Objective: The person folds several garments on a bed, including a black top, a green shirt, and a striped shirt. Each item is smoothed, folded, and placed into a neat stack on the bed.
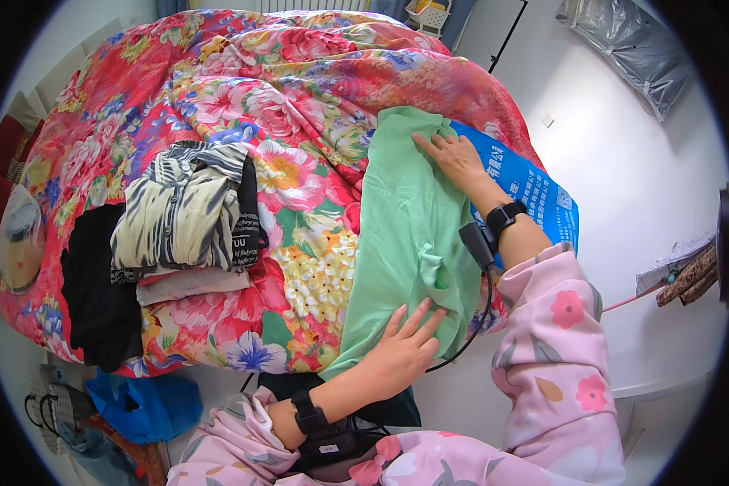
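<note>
A light green garment [401, 200] lies folded lengthwise on a bed with a red floral cover [219, 340]. My left hand [404, 337] rests flat on its near end, fingers spread, beside a small bunched fold. At the far end my right hand [452, 155] presses on the cloth near its right edge, fingers apart. Neither hand grips anything. Partly under the garment's right side is a blue plastic bag [528, 188] with white printing. Each wrist wears a black strap with a device.
To the left sits a stack of folded clothes, topped by a black-and-cream patterned shirt [179, 212], with a black garment [100, 291] beside it. A clear bag [21, 240] lies at the bed's left edge. A blue bag [146, 404] stands on the floor. A black cable [483, 325] hangs near my right arm.
</note>
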Tool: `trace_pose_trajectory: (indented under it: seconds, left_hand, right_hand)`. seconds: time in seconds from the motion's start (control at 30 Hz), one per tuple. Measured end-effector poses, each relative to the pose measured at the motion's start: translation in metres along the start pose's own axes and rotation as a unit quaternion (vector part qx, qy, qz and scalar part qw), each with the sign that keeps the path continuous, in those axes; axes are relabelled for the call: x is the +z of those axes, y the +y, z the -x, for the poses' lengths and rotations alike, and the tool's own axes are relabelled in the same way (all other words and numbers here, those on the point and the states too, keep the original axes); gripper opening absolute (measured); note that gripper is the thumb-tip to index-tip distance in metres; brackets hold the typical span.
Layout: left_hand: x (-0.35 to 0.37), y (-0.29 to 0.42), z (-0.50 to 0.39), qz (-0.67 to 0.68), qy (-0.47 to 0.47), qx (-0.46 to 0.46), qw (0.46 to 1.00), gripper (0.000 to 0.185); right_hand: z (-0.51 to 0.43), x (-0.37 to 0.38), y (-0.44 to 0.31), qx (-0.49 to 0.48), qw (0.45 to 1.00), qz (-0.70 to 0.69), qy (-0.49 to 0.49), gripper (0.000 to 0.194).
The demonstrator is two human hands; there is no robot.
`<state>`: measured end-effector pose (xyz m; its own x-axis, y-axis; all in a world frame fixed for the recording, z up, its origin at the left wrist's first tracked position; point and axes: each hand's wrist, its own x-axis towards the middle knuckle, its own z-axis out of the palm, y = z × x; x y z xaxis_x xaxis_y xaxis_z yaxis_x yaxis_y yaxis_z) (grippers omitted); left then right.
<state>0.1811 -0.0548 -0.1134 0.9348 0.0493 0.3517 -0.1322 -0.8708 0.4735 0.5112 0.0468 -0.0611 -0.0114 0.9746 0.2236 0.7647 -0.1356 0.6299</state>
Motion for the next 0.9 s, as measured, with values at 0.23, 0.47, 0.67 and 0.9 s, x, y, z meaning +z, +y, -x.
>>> trace_pose_trajectory:
  seconds: [0.23,0.47,0.67,0.9]
  left_hand:
    - [-0.008,-0.001,-0.002,0.023,-0.085,0.022,0.996,0.016]
    - [-0.057,-0.016,0.049,0.153,0.290,-0.288,0.900,0.033]
    - [-0.054,-0.020,0.056,0.186,0.006,-0.392,0.901,0.034]
    - [-0.071,-0.029,0.068,0.526,0.047,-0.369,0.765,0.038]
  right_hand:
    - [-0.032,0.013,0.001,0.320,0.917,-0.233,-0.047,0.047]
    - [-0.050,0.011,0.010,0.475,0.805,-0.340,-0.104,0.086]
    - [-0.058,0.021,0.006,0.425,0.752,-0.500,-0.062,0.061]
    - [-0.022,-0.020,0.051,0.311,0.416,-0.850,0.086,0.032]
